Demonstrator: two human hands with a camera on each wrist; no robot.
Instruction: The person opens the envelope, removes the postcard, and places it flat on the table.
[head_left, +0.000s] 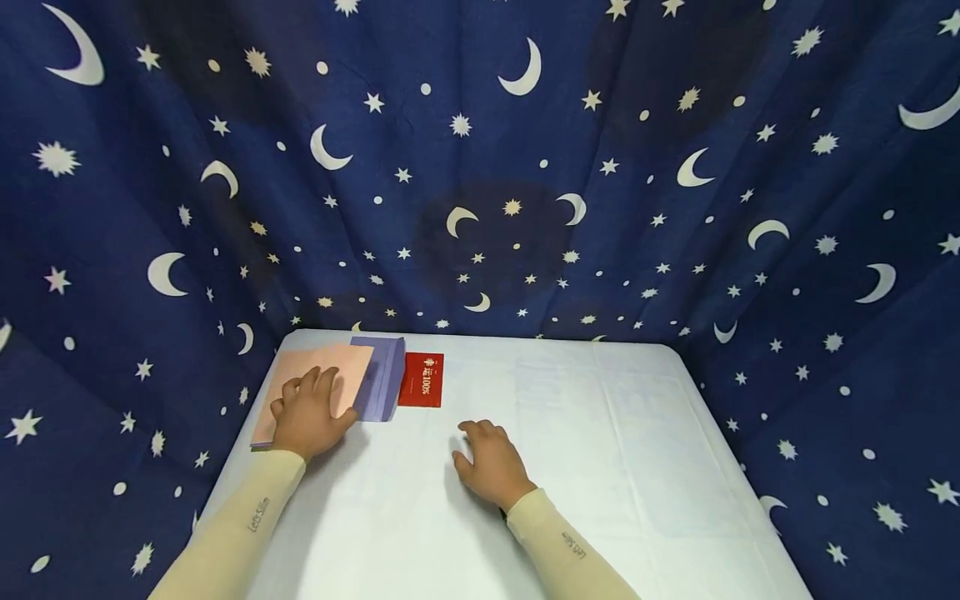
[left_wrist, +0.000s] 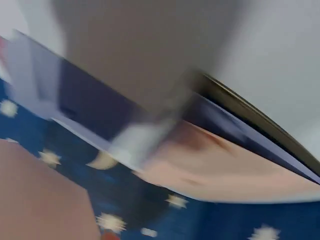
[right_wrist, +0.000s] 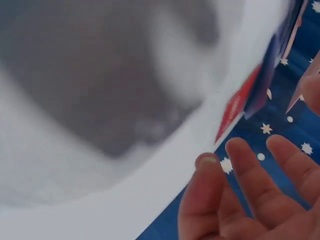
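At the table's far left, my left hand (head_left: 306, 417) lies over a peach envelope-like sheet (head_left: 345, 360), its fingers bent loosely and the thumb out to the side. Beneath the peach sheet a purple envelope (head_left: 384, 379) sticks out to the right. In the left wrist view, a dark olive edge (left_wrist: 250, 110) shows along the same stack. A red packet (head_left: 422, 380) with gold characters and "100%" lies against the purple envelope's right side. My right hand (head_left: 491, 462) is over the middle of the table with fingers relaxed and apart, holding nothing.
The white-covered table (head_left: 615, 467) has rounded far corners. A dark blue curtain (head_left: 480, 150) with moons and stars hangs behind it and along both sides.
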